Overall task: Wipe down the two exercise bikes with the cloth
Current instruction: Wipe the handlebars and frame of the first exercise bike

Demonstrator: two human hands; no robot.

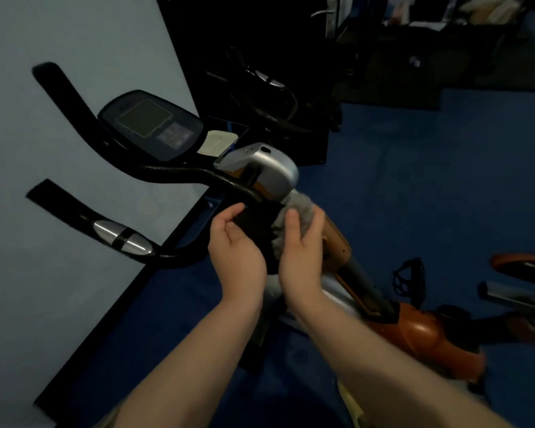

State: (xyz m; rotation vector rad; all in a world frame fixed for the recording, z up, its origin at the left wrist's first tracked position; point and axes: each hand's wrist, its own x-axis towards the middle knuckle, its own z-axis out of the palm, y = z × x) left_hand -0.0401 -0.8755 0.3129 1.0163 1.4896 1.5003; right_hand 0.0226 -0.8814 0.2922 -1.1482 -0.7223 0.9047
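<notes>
Meanwhile both hands, left hand [237, 254] and right hand [301, 251], hold the cloth [294, 211].

Cloth [294, 217]: grey part partly covered by right hand [300, 251]; dark part between both hands, extent unclear in dim light. Left hand [238, 251]: fingertips hidden behind dark part. Near bike [414, 329]: rear cut off by frame edge at 3 o'clock; base hidden behind forearms. Console [150, 125]: screen too dim and blurred to read. Second bike [269, 88] at 12 o'clock: nearly lost in shadow, outline only. Clutter [445, 10] at 1 o'clock: blurred, cut off by top edge.
</notes>
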